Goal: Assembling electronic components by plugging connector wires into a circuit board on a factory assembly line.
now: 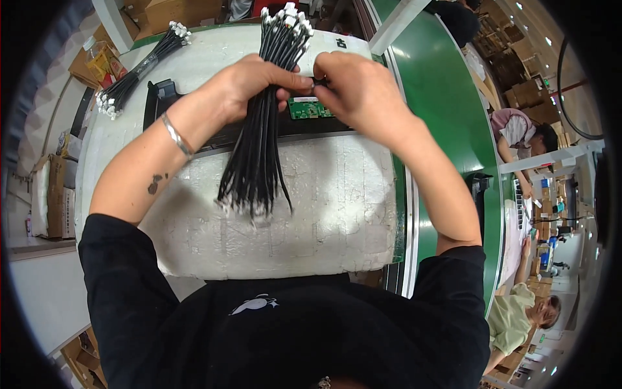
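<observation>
A thick bundle of black cables [256,149] with white connectors at both ends is gripped near its upper part by my left hand [253,81]. Its upper connectors point away from me, and the lower ends hang loosely over the worktop, slightly blurred. Close beside the left thumb, my right hand [359,87] is closed in a pinch on something small and dark that I cannot make out. Below the two hands lies a long black panel [220,135], largely covered by my arms and the cables. A green circuit board [310,109] shows on it between my hands.
The hands are above a white, worn foam-like worktop [311,214]. Another tied cable bundle [139,68] lies at its far left. To the right runs a green conveyor surface [447,129], with other people seated beyond. Cardboard boxes [181,11] stand behind the far edge.
</observation>
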Demonstrator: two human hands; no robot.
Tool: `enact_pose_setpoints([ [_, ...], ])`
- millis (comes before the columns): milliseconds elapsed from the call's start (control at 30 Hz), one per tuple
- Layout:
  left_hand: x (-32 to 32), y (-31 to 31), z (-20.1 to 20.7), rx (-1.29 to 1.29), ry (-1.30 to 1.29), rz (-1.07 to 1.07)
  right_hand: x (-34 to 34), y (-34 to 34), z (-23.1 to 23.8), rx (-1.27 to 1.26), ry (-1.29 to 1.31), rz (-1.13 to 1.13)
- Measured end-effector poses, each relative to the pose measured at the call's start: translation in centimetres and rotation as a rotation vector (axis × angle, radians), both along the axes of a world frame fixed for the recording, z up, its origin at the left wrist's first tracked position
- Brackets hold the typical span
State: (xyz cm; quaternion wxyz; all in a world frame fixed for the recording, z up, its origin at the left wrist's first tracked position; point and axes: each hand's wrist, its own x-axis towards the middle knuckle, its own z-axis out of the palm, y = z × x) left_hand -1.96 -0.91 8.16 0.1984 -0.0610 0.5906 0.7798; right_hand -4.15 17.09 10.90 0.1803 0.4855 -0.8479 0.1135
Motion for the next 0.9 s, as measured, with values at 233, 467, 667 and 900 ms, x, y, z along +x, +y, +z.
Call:
enact_pose_setpoints([
  [233, -5.8, 1.5, -1.2, -0.207, -0.051, -0.219, -4.8, 2.6, -2.1, 0.140, -0.024, 0.124],
  [467, -10.2, 0.9, -1.7, -1.102, 0.215, -0.562, -8.8, 7.1, -7.9, 0.410, -0.083, 0.116],
  [667, -11.4, 0.7, -7.9, -1.325, 0.828, -0.300, -9.4, 7.4, -9.0, 0.362, -0.139, 0.158],
  [900, -11.4, 1.4, -8.3, -1.364, 0.720, -0.279, -10.4, 7.3, -8.9, 0.415, -0.317, 0.199],
])
